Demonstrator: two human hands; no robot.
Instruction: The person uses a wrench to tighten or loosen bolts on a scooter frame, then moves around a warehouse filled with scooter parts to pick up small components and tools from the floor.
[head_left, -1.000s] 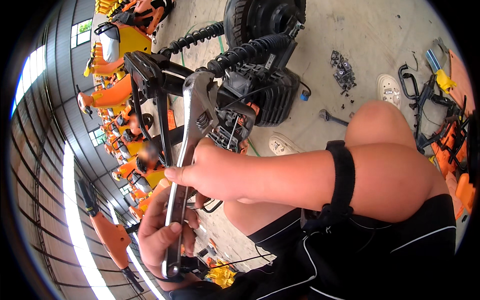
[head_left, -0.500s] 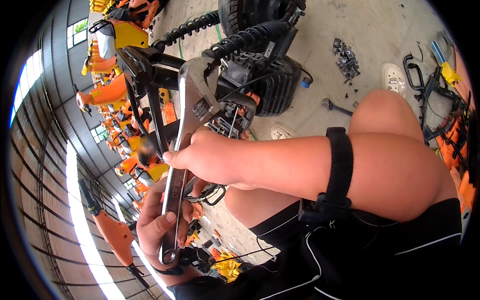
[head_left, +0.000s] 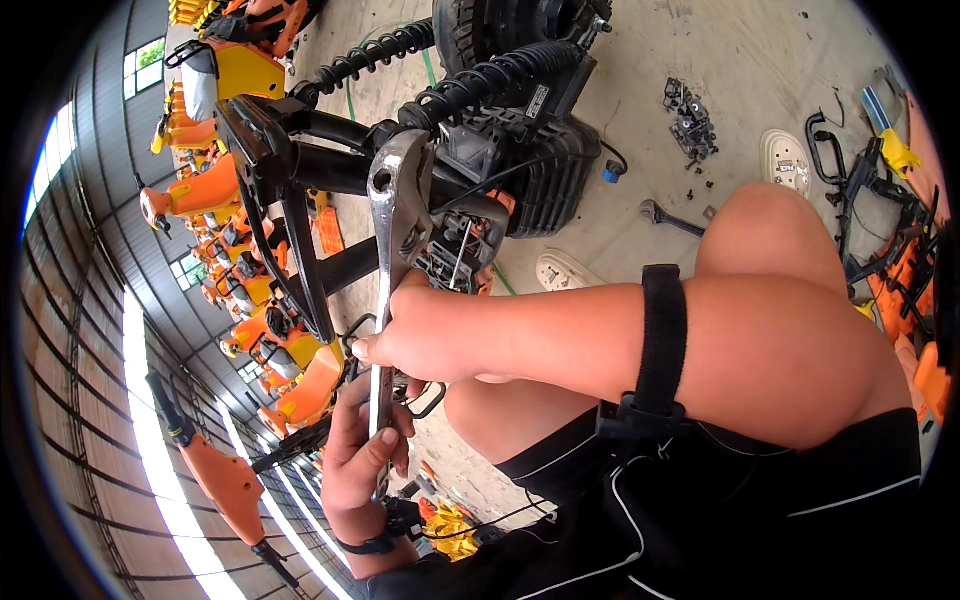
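A large silver adjustable wrench (head_left: pixel 402 195) stands nearly upright in front of me, turned almost edge-on. Its head is against or just in front of a black tubular vehicle frame (head_left: pixel 335 165), beside the lower end of a black coil shock absorber (head_left: pixel 490 85); whether the jaws grip anything is hidden. My right hand (head_left: pixel 408 330) is closed round the upper handle below the head, thumb along the side. Lower down, my left hand (head_left: pixel 360 440) wraps the handle near its end, with its thumb pressed on the metal.
Beyond the frame are a finned black housing (head_left: pixel 555 180) and a tyre (head_left: pixel 465 35). On the concrete floor lie another wrench (head_left: pixel 672 218) and a cluster of small dark parts (head_left: pixel 690 120). An orange handlebar section (head_left: pixel 222 475) is at left; several orange and yellow scooters line the background.
The wrench has turned from showing its broad face to nearly edge-on, and its lower end has swung right. My left hand has moved right with it; my right hand keeps its hold.
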